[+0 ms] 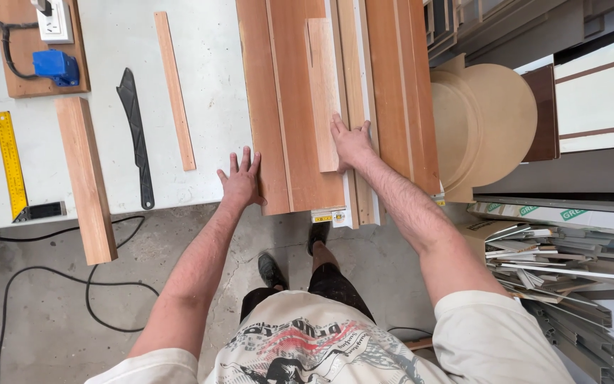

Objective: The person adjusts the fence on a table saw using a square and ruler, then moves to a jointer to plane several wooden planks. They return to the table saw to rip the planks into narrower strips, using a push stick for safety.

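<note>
Your boards lie dead ahead at 12 o'clock, long axes running away from you, near ends at the bench edge.

The short board sits on top of the stack of long boards, parallel to them. Its near end is at your right hand; its far end points to 12 o'clock.

Right hand: nearer of the two to the short board. It lies flat, fingers spread and pointing to about 11 o'clock, touching the short board's near right corner and spanning onto the pale strip beside it. Nothing gripped; the palm presses down, as far as you can see.

Left hand: flat and open, fingers fanned toward 12 o'clock, resting on the white bench at the left edge of the outermost long board, near its end. It touches or just meets that edge; which one is hard to tell. Holding nothing.

Arms: both reach forward, the right forearm slanting in from 4 o'clock, the left from 7 o'clock, elbows wide.

Off to 10 o'clock of the left hand: a thin wood strip, a black saw-shaped tool, a thick timber block overhanging the bench edge, a yellow square. At 2 o'clock of the right hand, round fibreboard discs.
</note>
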